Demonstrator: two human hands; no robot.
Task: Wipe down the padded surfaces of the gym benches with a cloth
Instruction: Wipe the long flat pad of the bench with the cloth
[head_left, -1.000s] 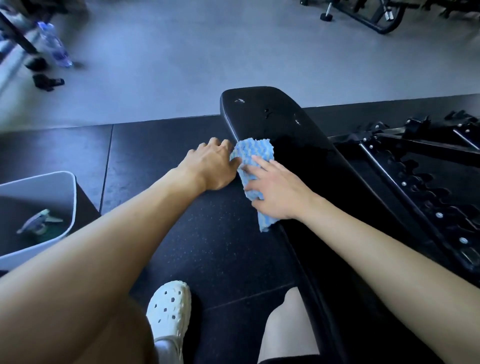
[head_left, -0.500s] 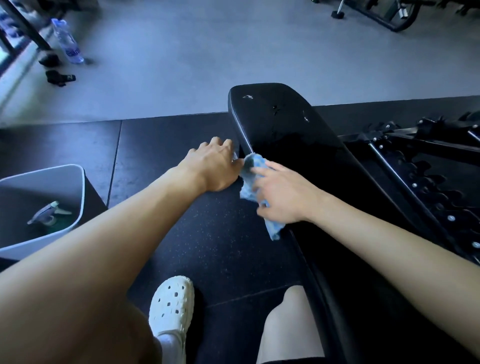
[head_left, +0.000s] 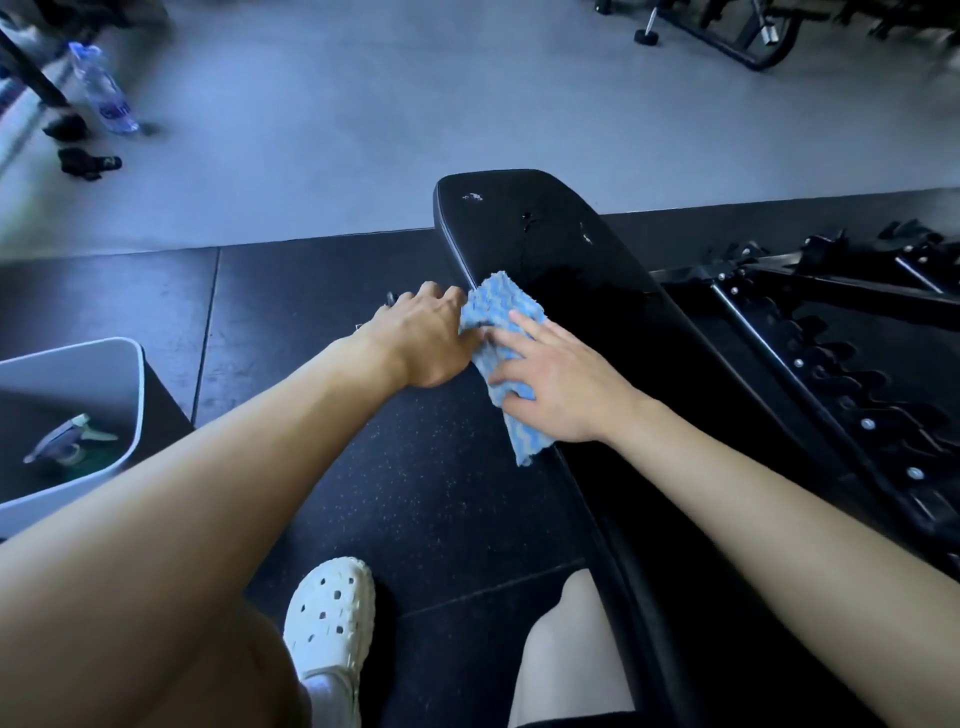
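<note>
A black padded bench (head_left: 587, 270) runs from the near right toward the middle of the view. A blue and white cloth (head_left: 501, 304) lies spread over its left edge, one corner hanging off the side. My right hand (head_left: 558, 387) presses flat on the cloth with straight fingers. My left hand (head_left: 428, 338) sits against the bench's left side with its fingers curled down round the edge. Its thumb touches the cloth. The pad's far end shows a few small white scuffs.
A grey bin (head_left: 111, 374) with a spray bottle (head_left: 67, 441) inside stands at the left on black rubber mats. A water bottle (head_left: 104, 91) stands far left on the grey floor. A black metal rack (head_left: 841, 374) flanks the bench's right. My white clog (head_left: 330, 618) is below.
The cloth, bunched up at the bench's edge half a second ago, is spread flat again under my right hand, which has slid farther onto the pad. My left hand has stayed put.
</note>
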